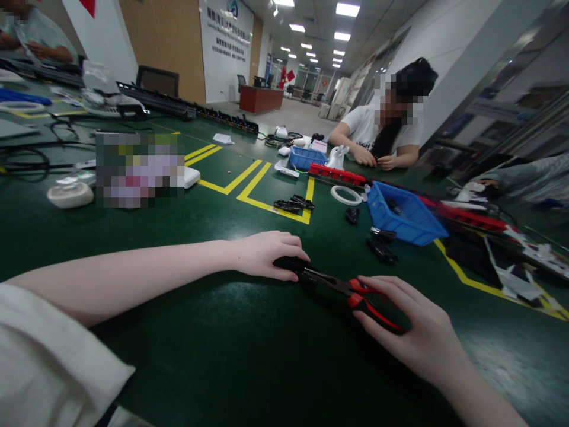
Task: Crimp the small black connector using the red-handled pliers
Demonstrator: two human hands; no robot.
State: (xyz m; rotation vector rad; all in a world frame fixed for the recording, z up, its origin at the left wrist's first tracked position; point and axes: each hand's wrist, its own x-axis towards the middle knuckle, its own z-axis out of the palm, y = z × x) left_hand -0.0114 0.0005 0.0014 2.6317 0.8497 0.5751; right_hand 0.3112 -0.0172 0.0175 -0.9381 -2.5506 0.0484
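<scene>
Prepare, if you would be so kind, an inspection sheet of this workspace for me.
Surface: green tabletop, marked with yellow lines.
Work items: red-handled pliers, tip at a black part; whether they grip it is unclear.
Clutter: large blue bin, white ring and loose black pieces beyond the hands.
Hands: left hand has its fingers around the black part; right hand holds the pliers by the handles.
Cables: dark cables at the far left.
Surroundings: a person across the table; a red desk in the background.
</scene>
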